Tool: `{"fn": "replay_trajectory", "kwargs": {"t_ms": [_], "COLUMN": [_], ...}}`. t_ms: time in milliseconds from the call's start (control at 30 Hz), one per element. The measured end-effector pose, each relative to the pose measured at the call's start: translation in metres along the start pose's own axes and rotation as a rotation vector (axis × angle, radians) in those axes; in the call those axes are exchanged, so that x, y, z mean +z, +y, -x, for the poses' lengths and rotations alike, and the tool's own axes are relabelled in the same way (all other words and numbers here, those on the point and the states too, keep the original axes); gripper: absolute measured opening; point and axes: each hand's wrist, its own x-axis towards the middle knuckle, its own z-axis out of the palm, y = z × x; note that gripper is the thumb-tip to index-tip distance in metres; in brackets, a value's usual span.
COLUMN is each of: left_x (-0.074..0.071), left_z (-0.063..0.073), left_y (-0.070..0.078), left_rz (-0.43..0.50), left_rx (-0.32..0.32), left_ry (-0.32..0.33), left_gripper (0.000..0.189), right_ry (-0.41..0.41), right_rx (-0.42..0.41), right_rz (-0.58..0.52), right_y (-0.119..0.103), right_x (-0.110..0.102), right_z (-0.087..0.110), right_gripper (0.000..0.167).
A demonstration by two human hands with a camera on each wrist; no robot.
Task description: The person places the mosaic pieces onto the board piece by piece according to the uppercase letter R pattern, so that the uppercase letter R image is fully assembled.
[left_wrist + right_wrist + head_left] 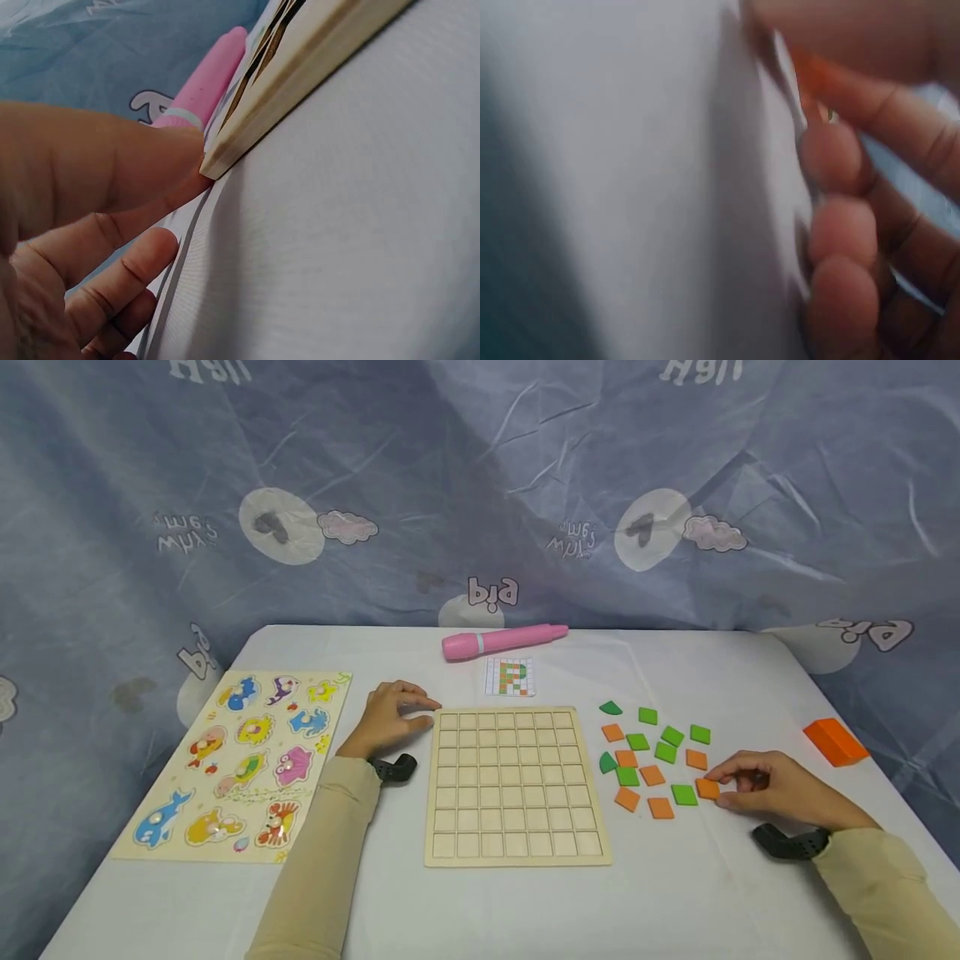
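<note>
A wooden grid board [517,866] with square recesses lies flat in the middle of the table. At its far left corner is my left hand [392,718], fingers fairly straight; in the left wrist view the thumb [112,165] and a finger touch or nearly touch that corner. To the right of the board my right hand [780,789] pinches an orange square tile [707,789] between thumb and forefinger, low over the table. The right wrist view shows the tile [814,79] mostly hidden by fingers. Loose orange tiles [661,808] and green square tiles [627,776] lie scattered beside the board.
Dark green curved pieces [611,708] lie among the tiles. Behind the board are a pattern card [511,677] and a pink pen-like stick [504,641]. A sea-animal puzzle board [225,768] lies left, an orange block [836,742] far right. A printed curtain [480,485] hangs behind.
</note>
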Motion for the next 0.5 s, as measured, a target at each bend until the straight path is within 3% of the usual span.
{"fn": "replay_trajectory", "kwargs": {"t_ms": [300,500], "left_x": [-0.001,-0.001], "left_z": [0.000,0.000], "left_y": [-0.001,0.001], "left_rz": [-0.002,0.001], "left_rx": [-0.009,-0.012], "left_ry": [-0.010,-0.012], "left_gripper": [0.027,0.027], "right_ry": [-0.103,-0.116], "right_rx": [-0.031,0.003], "right_rz": [-0.010,-0.004], "right_y": [-0.009,-0.019], "right_x": [-0.011,-0.010], "right_z": [-0.014,-0.023], "right_gripper": [0.023,0.023]}}
